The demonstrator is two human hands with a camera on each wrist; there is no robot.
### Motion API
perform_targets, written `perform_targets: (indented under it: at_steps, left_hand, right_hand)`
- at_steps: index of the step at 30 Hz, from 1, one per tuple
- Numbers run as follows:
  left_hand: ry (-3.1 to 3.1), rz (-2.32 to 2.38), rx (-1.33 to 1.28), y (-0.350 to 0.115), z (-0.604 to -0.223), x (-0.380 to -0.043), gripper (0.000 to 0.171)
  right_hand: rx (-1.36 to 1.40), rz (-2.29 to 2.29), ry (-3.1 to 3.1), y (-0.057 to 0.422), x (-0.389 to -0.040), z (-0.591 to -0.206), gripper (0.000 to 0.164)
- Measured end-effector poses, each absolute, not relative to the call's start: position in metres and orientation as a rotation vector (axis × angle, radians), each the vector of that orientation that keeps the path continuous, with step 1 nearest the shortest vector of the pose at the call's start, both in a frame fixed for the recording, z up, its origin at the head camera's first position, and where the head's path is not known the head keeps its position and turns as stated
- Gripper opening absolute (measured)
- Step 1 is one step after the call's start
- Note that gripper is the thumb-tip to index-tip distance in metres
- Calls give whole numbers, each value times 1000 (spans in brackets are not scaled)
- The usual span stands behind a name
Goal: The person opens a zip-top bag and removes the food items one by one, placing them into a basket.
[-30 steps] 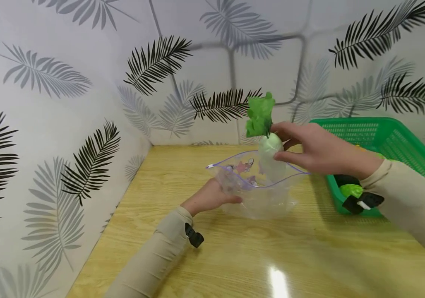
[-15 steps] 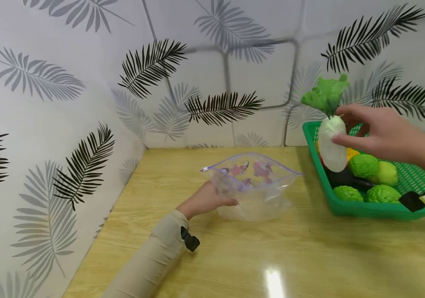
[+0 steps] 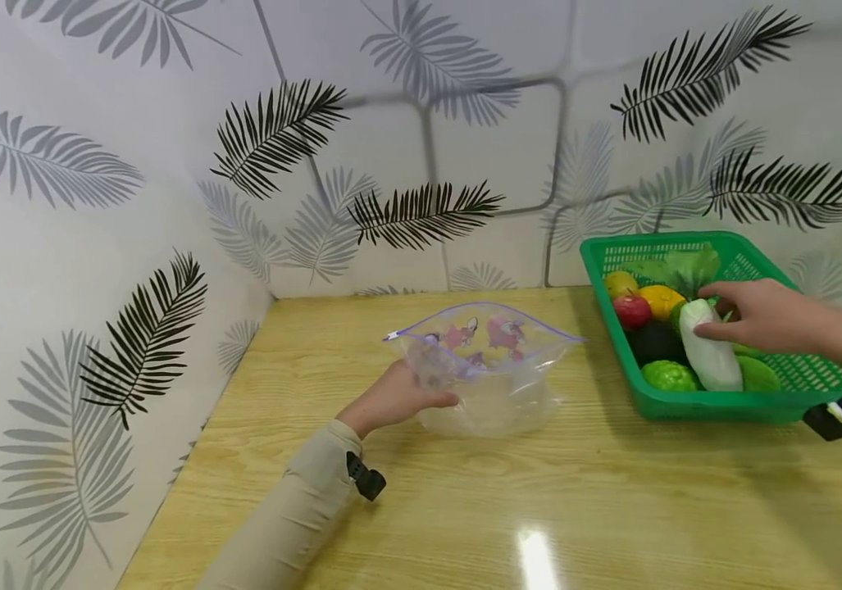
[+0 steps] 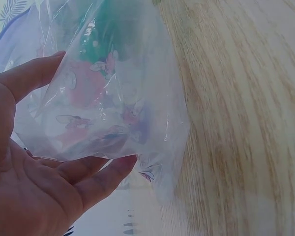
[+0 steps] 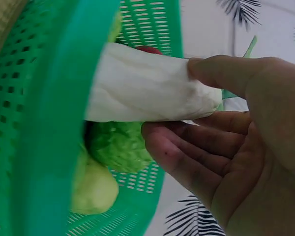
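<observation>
My left hand (image 3: 394, 397) holds the left side of a clear zip bag (image 3: 494, 406) standing on the table, its purple-edged mouth spread wide. In the left wrist view the thumb is on one side of the printed plastic and the fingers on the other. To the right, my right hand (image 3: 782, 315) pinches the top of a white radish (image 3: 712, 352) between thumb and fingers. The radish lies slanted inside the green basket (image 3: 723, 404), over other produce, with its green leaves (image 3: 692, 269) toward the back. In the right wrist view the basket wall hides the radish's (image 5: 142, 83) lower end.
Around the radish in the basket are a red fruit (image 3: 631, 312), an orange-yellow piece (image 3: 661, 301), a dark eggplant-like piece (image 3: 653, 342) and a bumpy green vegetable (image 3: 669, 376). A leaf-patterned wall (image 3: 391, 131) borders the wooden table (image 3: 428, 508) at back and left.
My right hand has carried the radish from the bag's mouth rightward and lowered it into the basket. My left hand has stayed at the bag, whose mouth remains spread.
</observation>
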State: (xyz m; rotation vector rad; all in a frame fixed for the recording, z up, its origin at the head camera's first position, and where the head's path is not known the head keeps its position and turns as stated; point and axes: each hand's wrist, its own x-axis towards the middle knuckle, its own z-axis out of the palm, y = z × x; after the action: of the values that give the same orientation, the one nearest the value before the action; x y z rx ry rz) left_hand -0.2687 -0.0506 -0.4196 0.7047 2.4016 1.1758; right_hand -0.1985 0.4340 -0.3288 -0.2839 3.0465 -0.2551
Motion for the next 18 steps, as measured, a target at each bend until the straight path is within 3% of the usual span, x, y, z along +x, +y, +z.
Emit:
perform_targets:
  at_steps: [4,10,18]
  left_hand:
    - [2389,1201,720,-48,-419,-269,87]
    - [2377,1302,826,-42,-418,-271,74]
    - [2345,1426,576,-39,-408,-275,99]
  right_hand:
    - [-309,-240,2991,437,-198,-343,63]
    - [-328,-202,2961,438,-193,-346,59]
    - [-332,-212,3022,425,-184,-340,47]
